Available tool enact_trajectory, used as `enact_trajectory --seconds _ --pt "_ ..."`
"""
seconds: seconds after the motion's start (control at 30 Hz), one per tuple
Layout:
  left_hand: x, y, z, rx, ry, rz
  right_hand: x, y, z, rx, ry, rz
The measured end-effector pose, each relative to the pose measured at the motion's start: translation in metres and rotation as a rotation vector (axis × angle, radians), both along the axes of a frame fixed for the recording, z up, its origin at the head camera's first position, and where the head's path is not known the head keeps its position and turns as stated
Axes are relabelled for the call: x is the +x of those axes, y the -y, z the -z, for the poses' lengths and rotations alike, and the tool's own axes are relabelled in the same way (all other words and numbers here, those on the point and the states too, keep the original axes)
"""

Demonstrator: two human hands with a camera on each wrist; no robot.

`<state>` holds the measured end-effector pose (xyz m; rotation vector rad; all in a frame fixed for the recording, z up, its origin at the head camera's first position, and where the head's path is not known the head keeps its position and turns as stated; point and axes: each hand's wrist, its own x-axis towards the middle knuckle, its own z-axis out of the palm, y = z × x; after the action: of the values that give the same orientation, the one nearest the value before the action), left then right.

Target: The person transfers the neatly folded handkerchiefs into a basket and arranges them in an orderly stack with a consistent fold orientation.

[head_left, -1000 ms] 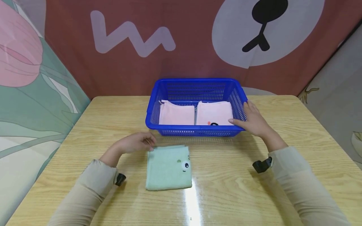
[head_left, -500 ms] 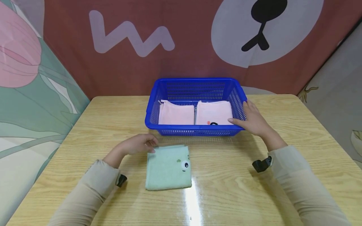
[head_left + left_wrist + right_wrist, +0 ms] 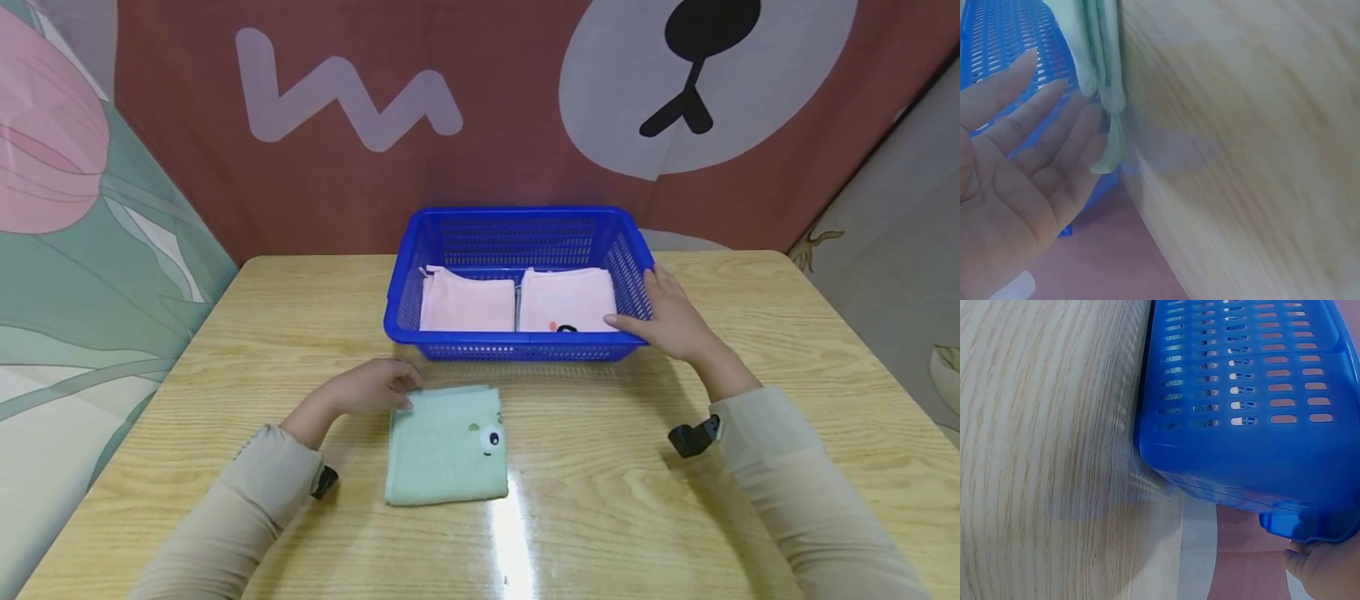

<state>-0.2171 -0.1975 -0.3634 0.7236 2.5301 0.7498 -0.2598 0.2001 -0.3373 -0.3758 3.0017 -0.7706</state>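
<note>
A folded mint-green towel (image 3: 442, 450) with an embroidered face lies flat on the table in front of the basket. My left hand (image 3: 375, 385) is at its far left corner, fingers loosely bent. In the left wrist view the fingers (image 3: 1035, 115) are spread beside the towel's stacked folds (image 3: 1094, 56), close to a small hanging loop (image 3: 1111, 147). My right hand (image 3: 678, 321) grips the blue plastic basket (image 3: 525, 338) at its front right corner, thumb over the rim. Two folded pink towels, one left (image 3: 468, 306) and one right (image 3: 567, 296), lie side by side in the basket.
The wooden table (image 3: 600, 500) reaches back to a reddish-brown cloth backdrop (image 3: 337, 183) right behind the basket. A black wrist camera (image 3: 695, 437) sits below the right cuff and another (image 3: 324, 482) below the left cuff.
My left hand has shifted slightly right, its fingertips now a little over the green towel's corner. The right hand, basket and towels have stayed in place.
</note>
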Motion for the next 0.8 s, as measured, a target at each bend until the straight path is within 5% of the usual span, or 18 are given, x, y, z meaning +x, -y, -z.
enact_trajectory --seconds 0.4,0.8 --pt "-0.002 -0.002 0.004 -0.068 -0.018 -0.006 0.000 0.001 0.001 0.000 -0.003 -0.001" --pt "-0.007 -0.004 0.011 -0.113 -0.113 0.000 0.000 0.001 0.000 0.004 0.001 -0.004"
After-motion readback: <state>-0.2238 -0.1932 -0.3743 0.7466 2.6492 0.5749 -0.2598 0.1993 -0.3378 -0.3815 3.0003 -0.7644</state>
